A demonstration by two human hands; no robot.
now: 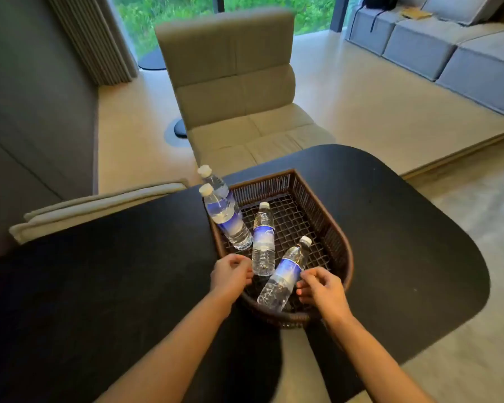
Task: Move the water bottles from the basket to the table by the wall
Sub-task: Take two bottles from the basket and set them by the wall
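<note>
Beyond our arms we see a pale floor, a beige padded chair (236,91) and a grey sofa (448,50) by tall windows. Nearer lies the black rounded tabletop (405,222), and on it sits a dark brown woven basket (336,228) with a mesh bottom.

Our left hand (230,276) hovers at the basket's near-left rim with its fingers curled loosely inward, gripping nothing. Just right of it lies the middle clear plastic water bottle with a blue label and white cap (263,239), its base close to our left fingertips but apart from them. Farther beyond that hand, two more clear blue-labelled bottles (224,216) lean together over the basket's left wall, caps pointing away from us.

Our right hand (320,292) is over the basket's near-right part, fingers half spread. Its fingertips reach the side of the nearest clear blue-labelled bottle (285,274), which lies tilted just left of it; we cannot tell whether they touch, and nothing is clasped.
</note>
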